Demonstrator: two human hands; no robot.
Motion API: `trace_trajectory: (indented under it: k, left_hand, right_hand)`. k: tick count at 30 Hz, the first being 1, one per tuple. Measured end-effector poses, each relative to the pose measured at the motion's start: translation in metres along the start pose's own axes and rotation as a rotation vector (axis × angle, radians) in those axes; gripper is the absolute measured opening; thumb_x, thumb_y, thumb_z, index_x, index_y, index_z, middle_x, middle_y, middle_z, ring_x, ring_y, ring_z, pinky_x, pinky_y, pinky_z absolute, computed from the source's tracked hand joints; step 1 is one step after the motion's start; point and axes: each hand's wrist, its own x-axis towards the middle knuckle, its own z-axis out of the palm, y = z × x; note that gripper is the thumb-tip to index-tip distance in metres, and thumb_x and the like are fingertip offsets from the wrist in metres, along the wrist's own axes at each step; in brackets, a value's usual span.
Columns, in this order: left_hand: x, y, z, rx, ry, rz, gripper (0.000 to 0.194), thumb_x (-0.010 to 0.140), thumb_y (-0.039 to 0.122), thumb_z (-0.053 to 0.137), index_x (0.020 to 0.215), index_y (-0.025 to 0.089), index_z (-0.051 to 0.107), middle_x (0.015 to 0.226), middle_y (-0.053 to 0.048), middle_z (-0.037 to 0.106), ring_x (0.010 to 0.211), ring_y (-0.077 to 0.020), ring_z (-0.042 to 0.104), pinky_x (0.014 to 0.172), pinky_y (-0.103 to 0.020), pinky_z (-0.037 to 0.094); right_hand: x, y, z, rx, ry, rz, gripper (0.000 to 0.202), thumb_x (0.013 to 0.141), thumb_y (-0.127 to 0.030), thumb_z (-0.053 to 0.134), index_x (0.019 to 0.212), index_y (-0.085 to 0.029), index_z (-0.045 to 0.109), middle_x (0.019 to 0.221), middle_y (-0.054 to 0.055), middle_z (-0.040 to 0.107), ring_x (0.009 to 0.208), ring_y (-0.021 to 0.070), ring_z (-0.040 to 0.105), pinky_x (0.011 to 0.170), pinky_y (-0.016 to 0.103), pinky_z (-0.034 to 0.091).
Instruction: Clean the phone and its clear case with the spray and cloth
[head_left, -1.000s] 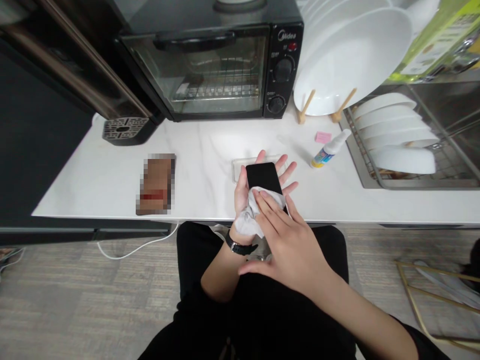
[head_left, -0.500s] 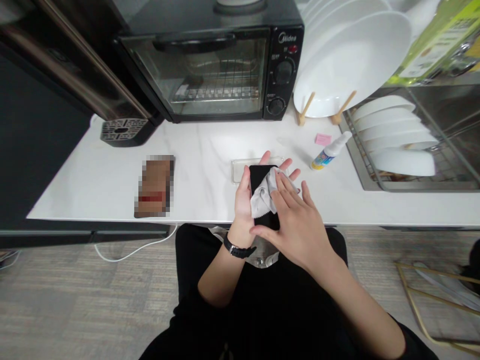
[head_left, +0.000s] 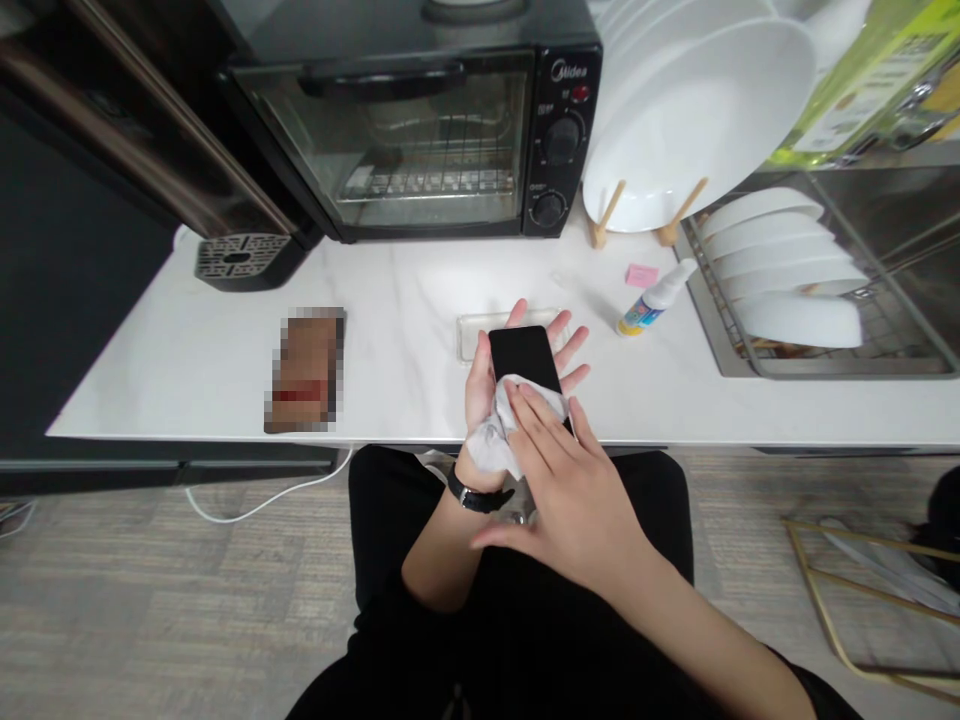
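A black smartphone lies screen up across the palm of my left hand, which supports it with the thumb along one edge and the fingertips spread past the other. My right hand presses a pale grey cloth flat onto the lower part of the screen with its fingers, thumb held apart. The cloth bunches over my left wrist side and hides the phone's lower end. Behind the hands, a clear phone case rests on the counter, partly covered by my left hand. A white spray bottle stands to the right.
A toaster oven stands at the back of the white counter. A blurred-out flat brown item lies on the left. White plates lean in a wooden rack, and bowls sit in the sink basket at right. A pink slip lies near the bottle.
My right hand has slid the cloth down the screen toward my body, baring the phone's upper part. My left hand keeps the phone at nearly the same spot.
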Motion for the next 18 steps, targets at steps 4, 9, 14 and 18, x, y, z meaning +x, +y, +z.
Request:
trace_trajectory:
  k: [4,9,14,18]
  left_hand:
    - [0.006,0.001,-0.004,-0.013,-0.009,0.001,0.066,0.111,0.069,0.022,0.173,0.046,0.028,0.174,-0.005,0.05,0.163,-0.0315,0.045,0.135,-0.063,0.026]
    - [0.002,0.0,-0.002,0.02,-0.026,0.012,0.066,0.112,0.067,0.026,0.174,0.042,0.029,0.173,-0.006,0.05,0.163,-0.0337,0.045,0.136,-0.063,0.025]
    - [0.009,0.001,-0.001,0.008,-0.021,-0.041,0.065,0.113,0.063,0.028,0.174,0.038,0.03,0.176,-0.003,0.046,0.17,-0.0324,0.03,0.139,-0.065,0.021]
    - [0.013,-0.01,0.005,-0.002,0.007,-0.016,0.067,0.113,0.062,0.024,0.174,0.037,0.033,0.181,0.003,0.036,0.173,-0.0286,0.017,0.142,-0.059,0.022]
  right_hand:
    - [-0.022,-0.004,-0.001,-0.025,-0.005,0.045,0.102,0.099,-0.085,0.048,0.163,-0.006,0.044,0.177,0.02,0.037,0.166,0.0346,0.04,0.138,0.062,0.026]
    - [-0.014,0.013,0.001,-0.063,0.072,0.162,0.099,0.102,-0.084,0.036,0.156,-0.002,0.05,0.172,0.029,0.042,0.163,0.041,0.044,0.133,0.069,0.03]
    - [0.027,0.037,0.003,-0.013,0.083,0.197,0.103,0.102,-0.086,0.032,0.155,0.0,0.052,0.174,0.031,0.039,0.166,0.0415,0.037,0.134,0.071,0.028]
    - [0.055,0.041,0.0,0.022,0.075,0.152,0.104,0.101,-0.084,0.044,0.158,0.003,0.048,0.175,0.032,0.036,0.168,0.0421,0.034,0.136,0.07,0.025]
